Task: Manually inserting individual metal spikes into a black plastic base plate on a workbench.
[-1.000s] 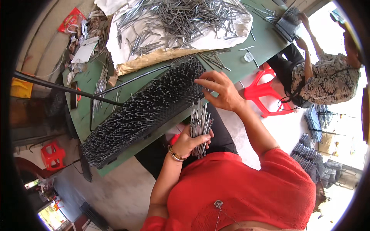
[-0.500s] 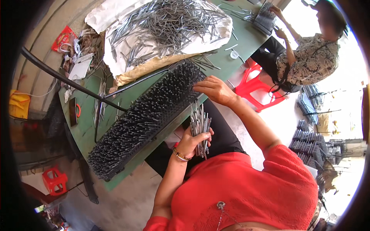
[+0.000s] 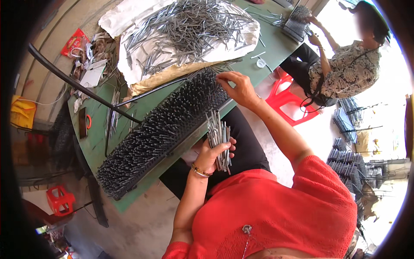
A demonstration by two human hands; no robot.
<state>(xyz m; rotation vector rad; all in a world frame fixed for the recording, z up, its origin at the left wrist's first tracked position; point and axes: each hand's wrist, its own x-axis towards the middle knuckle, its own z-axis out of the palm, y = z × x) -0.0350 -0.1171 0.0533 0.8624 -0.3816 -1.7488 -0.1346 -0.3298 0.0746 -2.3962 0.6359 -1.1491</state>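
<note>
A loose bundle of thin silvery metal rods (image 3: 221, 140) is gripped in my left hand (image 3: 208, 156), its upper ends fanned out above the thumb. My right hand (image 3: 239, 90) is closed in a pinch at the far right end of a long black rack (image 3: 153, 131), which stands densely filled with upright dark rods. Whatever lies between those right fingertips is too small to make out. The rack lies slantwise along the near edge of the green table (image 3: 97, 149), just beyond my left hand.
Behind the rack, a heap of loose rods (image 3: 189, 26) covers white paper (image 3: 125, 64). A bent black bar (image 3: 73, 84) arches over the table's left side. Across the table's far right a person (image 3: 349, 69) handles another rack (image 3: 295, 26). A red stool (image 3: 289, 101) stands on the right.
My right hand has shifted slightly left and up along the rack's end, and its fingers have drawn into a pinch. The left hand with the rods has moved a little left.
</note>
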